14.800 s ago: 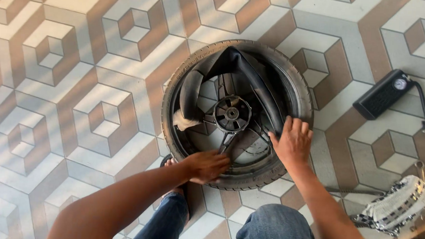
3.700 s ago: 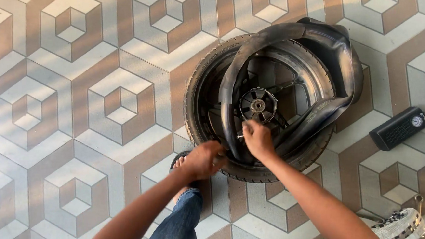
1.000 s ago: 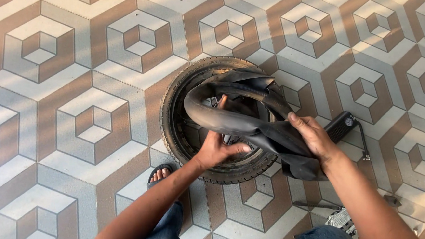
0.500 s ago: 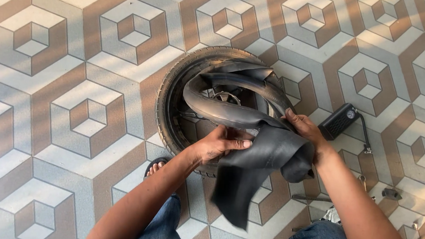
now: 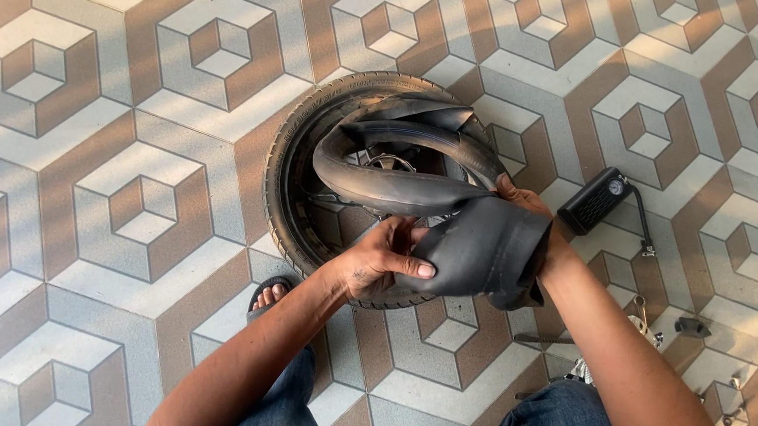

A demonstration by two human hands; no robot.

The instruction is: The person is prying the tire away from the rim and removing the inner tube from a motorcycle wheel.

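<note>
A black tyre on its wheel (image 5: 285, 194) lies flat on the patterned floor tiles in front of me. A black rubber inner tube (image 5: 415, 189) is pulled out above the wheel, looped and folded. My left hand (image 5: 380, 261) grips the tube's flat folded part at its near left side, thumb on top. My right hand (image 5: 524, 204) holds the same tube at its right side, mostly hidden behind the folded rubber. The wheel hub shows only partly under the tube.
A small black portable air pump (image 5: 597, 200) with a dial and a hose lies right of the wheel. Small metal parts (image 5: 692, 327) are scattered on the tiles at lower right. My sandalled foot (image 5: 271, 292) rests against the tyre's near edge, my knees below.
Both hands have drawn the inner tube toward me and gathered its hanging part into a tighter fold. The view has shifted slightly left.
</note>
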